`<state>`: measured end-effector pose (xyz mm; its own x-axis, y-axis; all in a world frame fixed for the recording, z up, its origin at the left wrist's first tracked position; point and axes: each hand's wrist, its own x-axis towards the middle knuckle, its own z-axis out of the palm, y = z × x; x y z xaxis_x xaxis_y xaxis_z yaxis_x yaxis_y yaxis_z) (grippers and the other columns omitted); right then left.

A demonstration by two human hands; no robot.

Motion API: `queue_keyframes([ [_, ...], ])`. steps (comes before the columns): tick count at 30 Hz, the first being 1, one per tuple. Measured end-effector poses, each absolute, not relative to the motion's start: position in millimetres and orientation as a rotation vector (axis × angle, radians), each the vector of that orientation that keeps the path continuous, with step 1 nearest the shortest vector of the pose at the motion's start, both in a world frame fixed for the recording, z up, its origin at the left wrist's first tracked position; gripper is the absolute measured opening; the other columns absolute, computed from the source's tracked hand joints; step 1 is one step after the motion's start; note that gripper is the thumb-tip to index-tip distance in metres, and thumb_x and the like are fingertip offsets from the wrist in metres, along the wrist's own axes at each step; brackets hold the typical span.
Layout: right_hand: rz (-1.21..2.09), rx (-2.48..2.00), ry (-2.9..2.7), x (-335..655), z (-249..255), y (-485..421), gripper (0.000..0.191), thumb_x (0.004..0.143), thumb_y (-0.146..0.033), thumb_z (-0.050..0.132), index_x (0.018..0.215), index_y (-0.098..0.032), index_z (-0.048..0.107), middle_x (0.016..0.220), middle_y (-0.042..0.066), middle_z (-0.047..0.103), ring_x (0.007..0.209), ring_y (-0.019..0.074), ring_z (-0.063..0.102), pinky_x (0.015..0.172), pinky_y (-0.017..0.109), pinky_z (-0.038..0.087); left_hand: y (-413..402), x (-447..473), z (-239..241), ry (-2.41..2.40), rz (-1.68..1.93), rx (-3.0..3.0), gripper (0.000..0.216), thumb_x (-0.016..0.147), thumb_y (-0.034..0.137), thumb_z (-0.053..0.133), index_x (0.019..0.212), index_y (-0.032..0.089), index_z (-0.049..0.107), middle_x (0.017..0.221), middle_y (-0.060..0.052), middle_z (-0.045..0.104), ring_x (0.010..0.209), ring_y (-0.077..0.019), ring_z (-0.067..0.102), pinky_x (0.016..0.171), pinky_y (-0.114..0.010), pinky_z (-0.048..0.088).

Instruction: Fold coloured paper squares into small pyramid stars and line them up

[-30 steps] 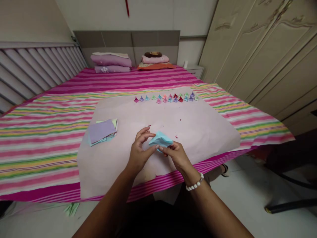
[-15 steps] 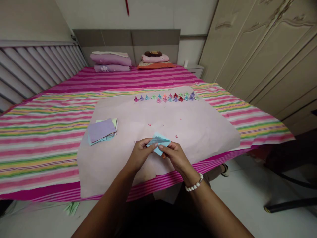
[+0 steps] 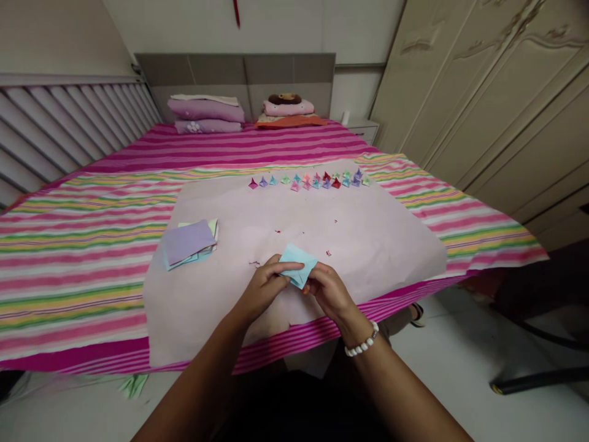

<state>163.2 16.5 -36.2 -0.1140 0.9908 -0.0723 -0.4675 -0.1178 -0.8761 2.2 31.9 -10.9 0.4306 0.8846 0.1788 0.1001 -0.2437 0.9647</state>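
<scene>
A light blue folded paper (image 3: 298, 265) sits between both hands, low over a big pale pink sheet (image 3: 377, 239) spread on the bed. My left hand (image 3: 264, 288) pinches its left side, fingers pressed on top of it. My right hand (image 3: 327, 290), with a white bead bracelet at the wrist, grips its right lower edge. To the left lies a small stack of coloured paper squares (image 3: 189, 243), purple on top. At the far edge of the pink sheet stands a row of several small folded paper pieces (image 3: 313, 180) in mixed colours.
The bed has a pink striped cover (image 3: 83, 245), pillows (image 3: 207, 113) and folded bedding at the headboard. A cream wardrobe (image 3: 483, 92) stands at the right, a ribbed panel (image 3: 59, 129) at the left. Tiny paper scraps (image 3: 328, 252) dot the sheet. Some green paper (image 3: 133, 387) lies on the floor.
The blue paper went from opened and raised to pressed flatter and lower. My left fingers, spread a second ago, have closed down onto it; both hands drew together.
</scene>
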Motion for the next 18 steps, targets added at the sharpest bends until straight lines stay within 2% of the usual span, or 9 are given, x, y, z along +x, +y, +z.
queue_keyframes([
  [2, 1.555, -0.805, -0.878, 165.1, -35.8, 15.4, 0.008, 0.067, -0.024, 0.062, 0.064, -0.017, 0.065, 0.051, -0.001, 0.057, 0.048, 0.0113, 0.051, 0.051, 0.024, 0.038, 30.5, 2.2, -7.5, 0.897, 0.965, 1.697, 0.026, 0.082, 0.025, 0.056, 0.101, 0.026, 0.074, 0.092, -0.004, 0.057, 0.086, -0.0189, 0.054, 0.078, -0.034, 0.044],
  [6, 1.585, -0.781, -0.927, 167.3, -34.9, 13.4, 0.012, 0.071, -0.029, 0.067, 0.073, -0.017, 0.069, 0.058, -0.001, 0.059, 0.053, 0.0114, 0.052, 0.053, 0.024, 0.039, 29.3, 5.6, -4.4, 0.999, 1.021, 1.729, 0.024, 0.085, 0.035, 0.057, 0.093, 0.024, 0.076, 0.079, -0.002, 0.053, 0.076, -0.0158, 0.052, 0.071, -0.031, 0.045],
  [11, 1.519, -0.897, -0.951, 165.0, -33.1, 14.0, 0.019, 0.065, -0.033, 0.079, 0.072, -0.018, 0.071, 0.06, -0.003, 0.059, 0.051, 0.0087, 0.045, 0.051, 0.023, 0.036, 29.1, 9.7, -6.0, 1.023, 1.115, 1.658, 0.016, 0.077, 0.031, 0.068, 0.088, 0.022, 0.076, 0.078, -0.002, 0.06, 0.074, -0.0152, 0.056, 0.066, -0.027, 0.044],
  [15, 1.478, -0.931, -0.947, 164.6, -32.4, 15.3, 0.021, 0.063, -0.035, 0.08, 0.071, -0.018, 0.071, 0.058, -0.002, 0.058, 0.051, 0.0094, 0.044, 0.049, 0.023, 0.034, 29.7, 8.6, -6.8, 1.107, 1.1, 1.519, 0.024, 0.071, 0.031, 0.073, 0.093, 0.021, 0.074, 0.066, 0.001, 0.064, 0.056, -0.0121, 0.051, 0.054, -0.025, 0.04],
  [18, 1.414, -0.925, -0.951, 166.0, -33.2, 16.8, 0.02, 0.065, -0.034, 0.079, 0.069, -0.018, 0.068, 0.057, -0.003, 0.055, 0.051, 0.0093, 0.042, 0.049, 0.023, 0.033, 29.6, 7.7, -7.1, 1.124, 1.095, 1.497, 0.028, 0.07, 0.031, 0.075, 0.096, 0.021, 0.073, 0.072, 0.0, 0.068, 0.056, -0.0121, 0.052, 0.055, -0.026, 0.041],
])
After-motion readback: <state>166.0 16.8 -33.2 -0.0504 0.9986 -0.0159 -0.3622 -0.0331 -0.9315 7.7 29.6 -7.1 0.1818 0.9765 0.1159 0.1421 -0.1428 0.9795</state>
